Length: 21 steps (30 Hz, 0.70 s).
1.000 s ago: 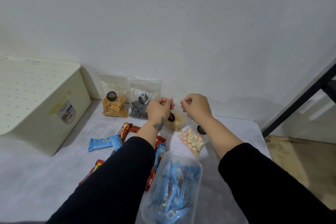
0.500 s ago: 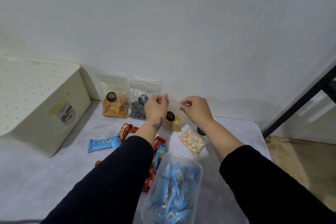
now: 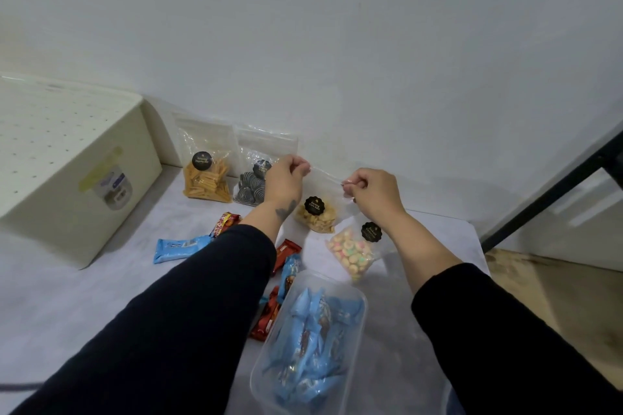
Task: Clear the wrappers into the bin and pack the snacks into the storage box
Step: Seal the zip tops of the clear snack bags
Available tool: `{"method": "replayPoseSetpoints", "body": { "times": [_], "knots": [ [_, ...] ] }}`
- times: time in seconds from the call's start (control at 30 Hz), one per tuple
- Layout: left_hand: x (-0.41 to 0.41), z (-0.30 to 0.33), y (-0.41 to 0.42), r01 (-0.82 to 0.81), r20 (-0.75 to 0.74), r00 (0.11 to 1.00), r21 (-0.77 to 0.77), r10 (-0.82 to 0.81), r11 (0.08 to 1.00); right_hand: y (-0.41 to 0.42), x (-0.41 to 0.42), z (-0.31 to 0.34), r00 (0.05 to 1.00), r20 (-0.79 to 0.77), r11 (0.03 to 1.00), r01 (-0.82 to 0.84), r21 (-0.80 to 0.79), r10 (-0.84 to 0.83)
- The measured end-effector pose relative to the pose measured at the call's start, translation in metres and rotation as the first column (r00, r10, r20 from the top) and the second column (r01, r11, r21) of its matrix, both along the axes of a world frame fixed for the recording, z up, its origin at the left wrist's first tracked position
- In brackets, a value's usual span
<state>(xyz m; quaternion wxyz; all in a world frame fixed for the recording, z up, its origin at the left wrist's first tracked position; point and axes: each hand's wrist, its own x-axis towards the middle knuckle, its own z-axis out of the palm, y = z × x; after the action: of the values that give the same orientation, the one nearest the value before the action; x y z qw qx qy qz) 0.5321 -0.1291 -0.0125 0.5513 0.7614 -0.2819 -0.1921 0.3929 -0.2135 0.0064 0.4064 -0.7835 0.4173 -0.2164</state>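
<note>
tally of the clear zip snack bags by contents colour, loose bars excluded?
Orange sticks bag: 1
Black swirl bag: 1
Pale yellow crackers bag, held by left hand and right hand: 1
Pastel bag: 1
Total: 4

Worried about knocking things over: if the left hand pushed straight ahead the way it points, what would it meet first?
Probably the bag of dark spiral cookies, standing just beyond the left hand, then the wall. Depth is unclear, and the hand itself pinches the clear bag of pale chips.

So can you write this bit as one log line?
left hand: pinching top | right hand: pinching top | clear zip bag of pale yellow chips: held up between hands
</note>
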Motion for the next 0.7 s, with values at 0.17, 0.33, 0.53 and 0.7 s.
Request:
{"method": "replayPoseSetpoints", "body": {
  "times": [0.17,0.33,0.53,0.7],
  "knots": [
    [-0.001,-0.001,0.001,-0.032,-0.039,0.999,-0.017,0.031,0.999,-0.002,0.000,-0.001,0.998,-0.027,0.998,-0.056,-0.041,0.054],
    [-0.001,0.000,0.002,-0.028,-0.046,0.999,-0.024,0.027,0.999,-0.002,0.005,-0.002,0.999,-0.005,0.998,-0.033,-0.044,0.033],
    [-0.002,-0.001,0.004,-0.021,-0.041,0.999,-0.032,0.020,0.999,-0.005,0.008,-0.005,0.997,-0.081,0.997,-0.021,-0.070,0.015],
    [-0.003,0.000,0.003,0.015,-0.023,1.000,-0.038,-0.016,0.999,0.001,0.011,0.001,0.997,-0.055,0.997,-0.051,-0.052,0.048]
  ]
}}
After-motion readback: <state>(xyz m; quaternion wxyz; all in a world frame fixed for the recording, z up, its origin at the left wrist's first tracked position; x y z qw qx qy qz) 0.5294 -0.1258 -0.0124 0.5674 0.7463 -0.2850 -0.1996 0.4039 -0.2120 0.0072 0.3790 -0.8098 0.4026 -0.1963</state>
